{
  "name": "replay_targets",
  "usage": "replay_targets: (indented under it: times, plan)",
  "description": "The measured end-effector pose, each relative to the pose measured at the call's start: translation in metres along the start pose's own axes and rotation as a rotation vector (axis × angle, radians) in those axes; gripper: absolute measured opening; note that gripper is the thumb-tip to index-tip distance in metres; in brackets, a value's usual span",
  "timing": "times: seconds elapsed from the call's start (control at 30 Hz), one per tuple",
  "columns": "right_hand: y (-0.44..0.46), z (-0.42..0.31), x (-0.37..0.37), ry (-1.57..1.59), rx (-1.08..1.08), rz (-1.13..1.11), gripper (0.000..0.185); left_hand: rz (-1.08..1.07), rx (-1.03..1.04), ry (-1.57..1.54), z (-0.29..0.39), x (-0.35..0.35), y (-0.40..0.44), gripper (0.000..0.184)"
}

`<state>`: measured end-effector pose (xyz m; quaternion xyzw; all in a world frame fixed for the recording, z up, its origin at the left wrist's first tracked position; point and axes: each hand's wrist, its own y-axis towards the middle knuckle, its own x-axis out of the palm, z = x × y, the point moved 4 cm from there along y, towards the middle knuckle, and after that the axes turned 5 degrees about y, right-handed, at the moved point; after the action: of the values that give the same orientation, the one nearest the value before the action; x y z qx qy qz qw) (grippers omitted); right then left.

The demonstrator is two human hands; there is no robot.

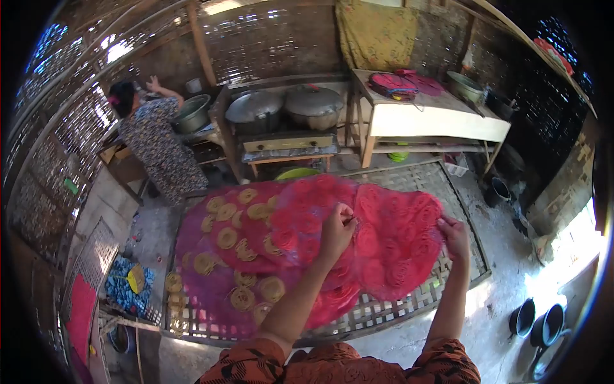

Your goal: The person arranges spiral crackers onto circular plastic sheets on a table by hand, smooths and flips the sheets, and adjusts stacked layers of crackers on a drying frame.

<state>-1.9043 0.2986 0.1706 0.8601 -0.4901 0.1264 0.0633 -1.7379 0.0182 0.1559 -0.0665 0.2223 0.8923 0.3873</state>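
Note:
A thin red and purple net cloth (387,211) lies over a woven bamboo rack (377,313) in front of me. Tan noodle-like coils (226,238) lie on the left part; on the right, similar round coils look red, and I cannot tell if that is their own colour or the cloth's. My left hand (339,229) is closed in a pinch on the cloth near its middle. At the cloth's right edge, my right hand (454,237) grips it between thumb and fingers. The cloth bunches and rises between both hands.
Two large lidded pots (313,105) sit on a stove (290,143) at the back. Another person (160,137) stands at a basin (193,114) on the left. A table (428,118) with folded red cloth is at back right. Black buckets (523,318) stand at lower right.

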Motion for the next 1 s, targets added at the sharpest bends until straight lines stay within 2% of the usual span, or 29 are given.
replay_targets:
  times: [0.07,0.23,0.3,0.33,0.4,0.43,0.47,0.57,0.63,0.67,0.73,0.8,0.9,0.93,1.0]
  plan:
    - [-0.032,-0.04,0.037,-0.211,-0.097,-0.075,0.032,0.019,-0.017,-0.051,0.02,-0.049,-0.022,0.026]
    - [-0.14,-0.063,0.163,-0.249,-0.173,-0.193,0.033,0.165,-0.004,-0.119,0.056,-0.212,-0.122,0.021]
    - [-0.184,-0.042,0.222,-0.233,-0.168,-0.297,0.033,0.161,-0.089,-0.062,0.066,-0.289,-0.178,0.021]
    - [-0.207,-0.031,0.254,-0.162,-0.146,-0.326,0.029,0.225,-0.106,-0.033,0.064,-0.328,-0.209,0.021]
    - [-0.249,0.002,0.322,-0.087,-0.109,-0.42,0.026,0.295,-0.047,-0.143,0.062,-0.404,-0.276,0.021]
    - [-0.268,0.021,0.354,-0.087,-0.071,-0.474,0.021,0.391,0.027,-0.053,0.065,-0.445,-0.31,0.02]
    - [-0.284,0.038,0.386,-0.093,-0.036,-0.525,0.017,0.45,0.016,-0.035,0.065,-0.481,-0.344,0.02]
    - [-0.322,0.082,0.495,-0.105,0.086,-0.716,0.011,0.583,-0.267,0.161,0.073,-0.576,-0.436,0.017]
    - [-0.36,0.111,0.57,-0.163,0.145,-0.848,0.011,0.689,-0.352,0.162,0.066,-0.635,-0.501,0.017]
    - [-0.378,0.126,0.607,-0.141,0.196,-0.945,0.012,0.759,-0.427,0.148,0.059,-0.66,-0.531,0.018]
    - [-0.404,0.14,0.671,-0.121,0.244,-1.065,0.014,0.916,-0.395,0.124,0.054,-0.694,-0.576,0.017]
    - [-0.442,0.156,0.738,-0.176,0.299,-1.169,0.017,1.005,-0.509,0.297,0.032,-0.734,-0.626,0.018]
    - [-0.478,0.192,0.827,-0.167,0.361,-1.282,0.023,1.082,-0.458,0.344,0.014,-0.787,-0.675,0.018]
    - [-0.489,0.205,0.855,-0.169,0.382,-1.332,0.024,1.16,-0.453,0.286,0.009,-0.804,-0.687,0.01]
    - [-0.508,0.228,0.908,-0.171,0.403,-1.372,0.026,1.248,-0.451,0.242,-0.002,-0.841,-0.701,0.009]
